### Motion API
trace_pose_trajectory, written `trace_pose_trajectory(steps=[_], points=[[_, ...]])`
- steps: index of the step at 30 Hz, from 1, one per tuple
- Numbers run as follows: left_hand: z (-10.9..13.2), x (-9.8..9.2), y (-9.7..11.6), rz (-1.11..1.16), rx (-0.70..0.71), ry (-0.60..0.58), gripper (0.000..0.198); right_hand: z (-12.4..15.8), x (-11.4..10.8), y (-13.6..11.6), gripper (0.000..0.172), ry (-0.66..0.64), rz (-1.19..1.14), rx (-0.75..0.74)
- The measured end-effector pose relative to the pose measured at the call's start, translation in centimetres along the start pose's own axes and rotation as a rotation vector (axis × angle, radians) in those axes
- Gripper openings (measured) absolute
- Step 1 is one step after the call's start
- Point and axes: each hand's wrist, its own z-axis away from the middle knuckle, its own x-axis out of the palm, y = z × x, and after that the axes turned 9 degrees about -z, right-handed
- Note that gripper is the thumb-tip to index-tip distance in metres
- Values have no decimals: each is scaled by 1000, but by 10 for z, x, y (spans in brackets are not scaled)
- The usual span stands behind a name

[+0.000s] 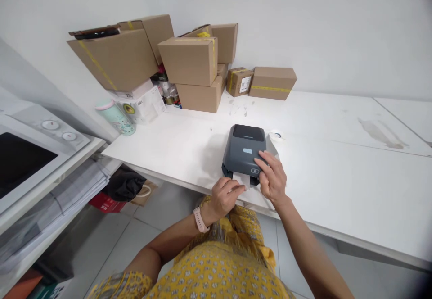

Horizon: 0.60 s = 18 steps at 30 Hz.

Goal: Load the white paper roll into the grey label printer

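Observation:
A dark grey label printer (245,150) sits near the front edge of the white table, with a white paper strip (241,179) sticking out of its front slot. My left hand (225,196), wearing a pink wristband, is closed on the end of this strip in a pinch. At the printer's front right corner, my right hand (272,176) grips the lid, fingers bent over the top and thumb lower at the front. Behind the printer, to its right, lies a white roll (277,135), with pale paper beside the printer's right side. The inside of the printer is hidden.
Stacked cardboard boxes (192,60) stand at the back left, with a long carton (273,83) by the wall. A mint green bottle (116,118) stands at the table's left end. A microwave (30,150) is on a separate shelf further left.

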Motion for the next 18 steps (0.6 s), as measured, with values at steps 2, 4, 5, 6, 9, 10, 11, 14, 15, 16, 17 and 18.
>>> trace_pose_trajectory(steps=[2,4,5,6,9,10,11,14,15,16,17,18], points=[[4,3,-1,-8,-2,20,16,10,6,0,39,13,-9,-12],[9,7,-3,-2,4,29,16,17,12,-2,35,47,-27,-4],[11,8,-4,3,8,27,16,19,16,-3,33,71,-38,11],[12,9,-4,8,11,27,17,20,19,-6,31,104,-54,31],[10,5,-5,64,31,75,17,20,29,-15,24,253,-125,68],[7,2,-6,101,31,108,18,19,32,-19,21,301,-154,82],[3,-2,-7,144,18,139,20,18,34,-22,18,342,-186,115],[-17,-9,-12,257,-211,138,32,17,42,-29,23,453,-347,368],[-26,-9,-15,300,-349,103,39,17,44,-29,37,485,-435,486],[-35,-8,-18,364,-502,51,48,17,46,-29,54,505,-539,608],[-43,-6,-22,464,-647,-17,59,17,47,-27,69,505,-649,723],[-50,-3,-25,600,-772,-94,67,18,48,-26,80,485,-750,820]])
